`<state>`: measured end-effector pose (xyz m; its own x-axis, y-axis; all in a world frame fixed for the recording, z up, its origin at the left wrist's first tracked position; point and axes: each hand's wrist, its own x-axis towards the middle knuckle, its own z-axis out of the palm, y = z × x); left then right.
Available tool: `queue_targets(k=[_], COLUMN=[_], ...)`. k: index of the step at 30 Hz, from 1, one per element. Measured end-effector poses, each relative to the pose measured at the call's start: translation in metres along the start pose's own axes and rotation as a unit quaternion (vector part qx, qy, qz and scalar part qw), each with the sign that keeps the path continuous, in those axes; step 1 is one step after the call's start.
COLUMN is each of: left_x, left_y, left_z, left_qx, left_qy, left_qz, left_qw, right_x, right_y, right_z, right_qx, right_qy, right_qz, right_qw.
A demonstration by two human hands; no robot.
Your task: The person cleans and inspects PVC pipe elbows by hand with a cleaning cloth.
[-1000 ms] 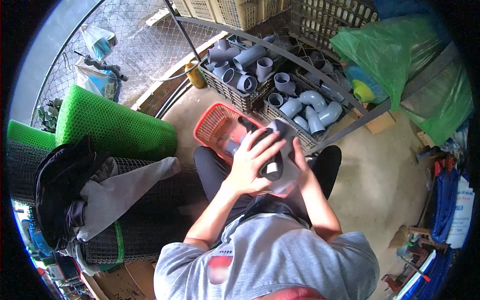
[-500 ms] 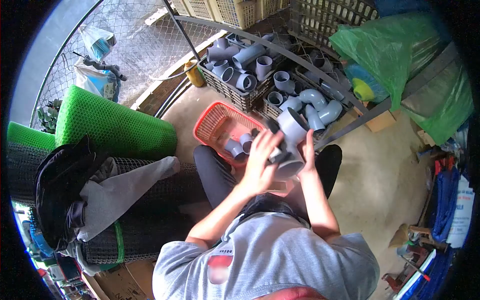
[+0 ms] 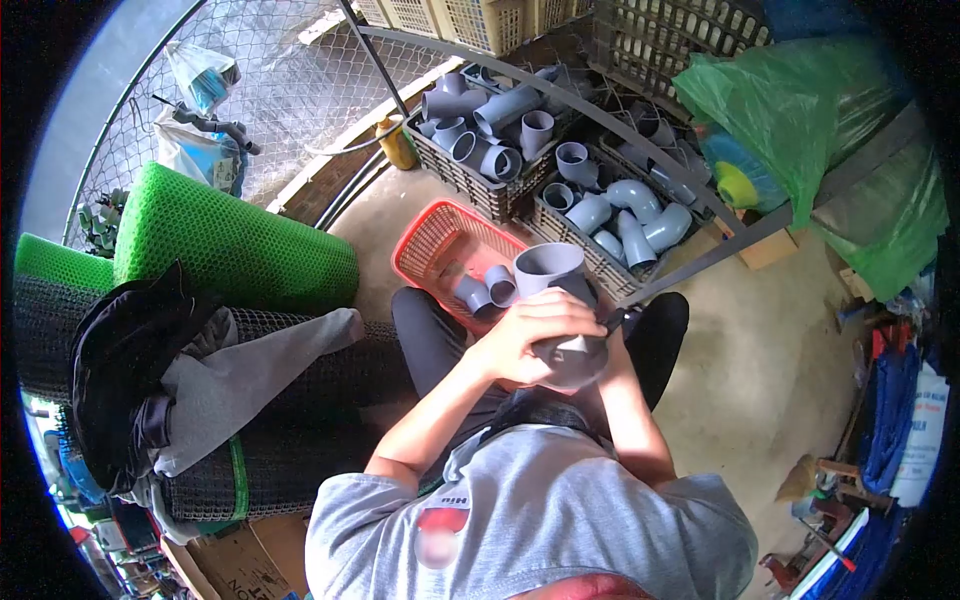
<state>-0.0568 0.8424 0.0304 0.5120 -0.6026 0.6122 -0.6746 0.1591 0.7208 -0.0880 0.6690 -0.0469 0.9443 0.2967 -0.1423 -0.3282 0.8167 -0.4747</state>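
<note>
A large grey plastic pipe fitting [image 3: 549, 263] is held over my lap, one round opening facing up and away from me. My left hand [image 3: 548, 325] lies across its middle with the fingers wrapped over it. On the other side my right hand [image 3: 613, 352] grips the fitting, its fingers mostly hidden behind it. Something dark shows beside the fitting near my right fingers; I cannot make out what it is. Just beyond my hands, a red plastic basket [image 3: 411, 247] holds smaller grey pipe fittings [image 3: 473, 292].
Dark crates [image 3: 468, 184] full of grey fittings stand ahead, with glossy elbows [image 3: 634, 200] at the right. A metal bar [image 3: 560, 82] arches across them. Rolls of green mesh [image 3: 225, 240] and black mesh lie at left, under dark and grey clothing. Green plastic [image 3: 790, 110] hangs at right.
The fitting has turned and shifted slightly left, so one opening now faces up. My left hand has moved from its left side to across its middle. The dark item is now mostly hidden.
</note>
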Motion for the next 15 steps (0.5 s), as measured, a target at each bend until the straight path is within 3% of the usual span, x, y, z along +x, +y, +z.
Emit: queue_targets(k=[2, 5, 8, 10, 11, 12, 14, 15], left_x=[-0.001, -0.001, -0.005, -0.012, -0.019, -0.022, -0.025, -0.028], left_y=[0.000, -0.004, -0.018, -0.032, -0.037, -0.039, -0.038, -0.035], left_z=[0.006, 0.016, 0.005, -0.005, -0.006, -0.007, 0.004, 0.014], left_qx=[-0.025, 0.052, 0.017, 0.024, 0.018, 0.014, -0.021, -0.057], left_qy=[-0.006, -0.051, -0.055, -0.047, -0.041, -0.037, 0.005, 0.051], left_qz=[-0.011, -0.014, -0.030, -0.044, -0.069, -0.093, -0.122, -0.153], left_qw=[1.000, 0.997, 0.998, 0.998, 0.997, 0.995, 0.992, 0.985], right_x=[0.003, -0.001, -0.004, -0.006, -0.009, -0.012, 0.001, 0.005], right_y=[0.004, 0.025, 0.035, 0.023, 0.014, 0.002, -0.011, -0.014], right_z=[-0.009, -0.030, -0.055, -0.042, -0.028, -0.001, -0.012, -0.016], right_qx=[0.031, 0.186, 0.404, 0.324, 0.161, -0.021, -0.022, 0.069], right_qy=[0.000, -0.045, -0.158, -0.114, -0.048, 0.038, 0.025, -0.003], right_qz=[0.013, 0.064, 0.158, 0.110, 0.037, -0.008, 0.009, 0.021], right_qw=[0.999, 0.979, 0.887, 0.933, 0.985, 0.999, 0.999, 0.997])
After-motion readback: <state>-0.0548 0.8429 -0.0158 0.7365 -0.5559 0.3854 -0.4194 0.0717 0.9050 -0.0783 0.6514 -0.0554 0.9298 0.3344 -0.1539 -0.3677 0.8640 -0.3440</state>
